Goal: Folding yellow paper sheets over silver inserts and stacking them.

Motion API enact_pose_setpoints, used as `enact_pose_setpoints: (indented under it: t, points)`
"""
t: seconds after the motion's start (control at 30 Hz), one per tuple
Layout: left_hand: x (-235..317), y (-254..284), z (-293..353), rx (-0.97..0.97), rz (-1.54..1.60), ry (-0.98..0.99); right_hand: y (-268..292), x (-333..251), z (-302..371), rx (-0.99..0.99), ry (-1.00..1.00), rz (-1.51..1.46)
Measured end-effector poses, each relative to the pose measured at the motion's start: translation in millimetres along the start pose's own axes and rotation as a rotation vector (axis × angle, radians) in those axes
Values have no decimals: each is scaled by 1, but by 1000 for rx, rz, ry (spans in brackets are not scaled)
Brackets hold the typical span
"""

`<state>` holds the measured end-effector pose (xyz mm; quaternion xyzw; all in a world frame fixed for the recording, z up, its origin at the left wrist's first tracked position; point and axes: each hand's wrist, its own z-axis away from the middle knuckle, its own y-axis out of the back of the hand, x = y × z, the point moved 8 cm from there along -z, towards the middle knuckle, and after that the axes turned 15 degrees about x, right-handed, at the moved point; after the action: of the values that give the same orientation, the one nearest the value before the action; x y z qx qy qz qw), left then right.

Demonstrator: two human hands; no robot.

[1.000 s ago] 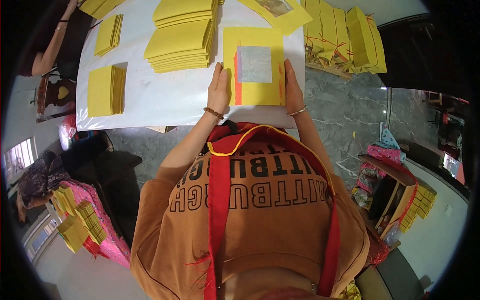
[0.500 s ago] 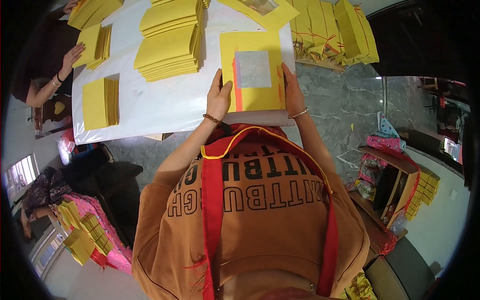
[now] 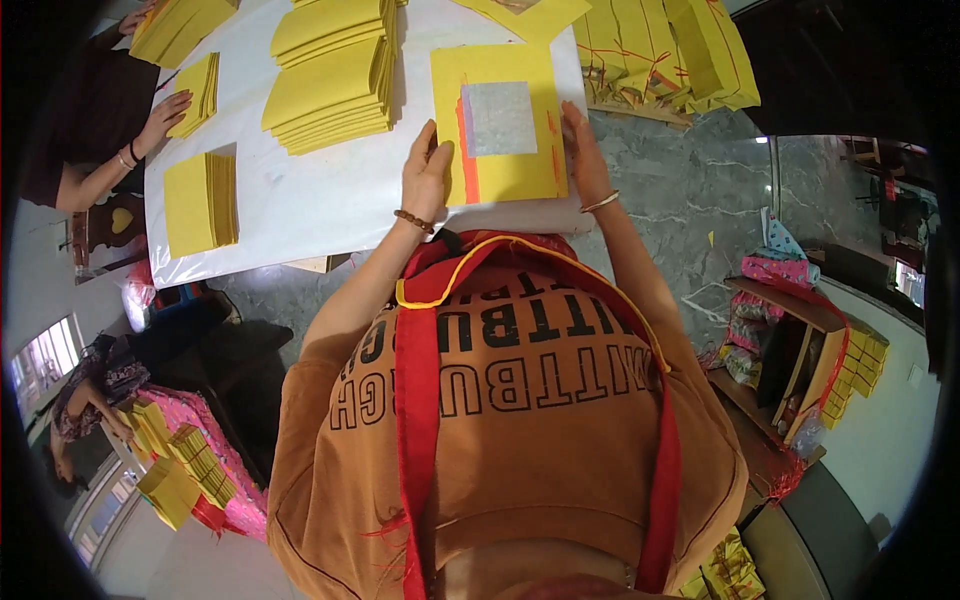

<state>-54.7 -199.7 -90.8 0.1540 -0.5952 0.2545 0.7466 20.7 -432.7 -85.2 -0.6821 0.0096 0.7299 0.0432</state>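
Note:
A yellow paper sheet (image 3: 500, 180) lies on the white-covered table in front of me. A silver-grey square (image 3: 503, 118) sits on it, with an orange and purple strip along the square's left side and orange marks near the right edge. My left hand (image 3: 428, 172) rests at the sheet's left edge, fingers stretched and thumb toward the paper. My right hand (image 3: 588, 160) is upright beside the right edge, fingers extended. Neither hand is closed around anything. Whether sheets lie stacked beneath the top one, I cannot tell.
Tall piles of folded yellow paper (image 3: 328, 95) stand left of the sheet, with a smaller stack (image 3: 200, 203) near the table's left corner. Another person's hand (image 3: 165, 118) touches a yellow stack at far left. Yellow bags with red cords (image 3: 655, 60) lie beyond the table's right edge.
The sheet sits slightly farther from me, and my hands have loosened from its sides a little. At left, the other person's hand has shifted on its yellow stack.

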Motion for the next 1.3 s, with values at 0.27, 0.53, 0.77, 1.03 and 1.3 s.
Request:
enact_pose_setpoints:
  t: [0.27, 0.53, 0.77, 1.03, 1.3]
  points:
    - [88, -21, 68, -569, -734, -1100, -5, -33, 17, -232, 449, 327]
    - [81, -24, 71, -619, -825, -1229, -5, -22, 12, -194, 395, 276]
    - [86, -29, 73, -596, -906, -1326, -6, -24, 12, -185, 363, 244]
    - [88, -24, 47, -557, -691, -993, -2, -21, 10, -198, 353, 138]
    - [65, -18, 18, -569, -703, -383, -5, -12, 10, -215, 143, 112]
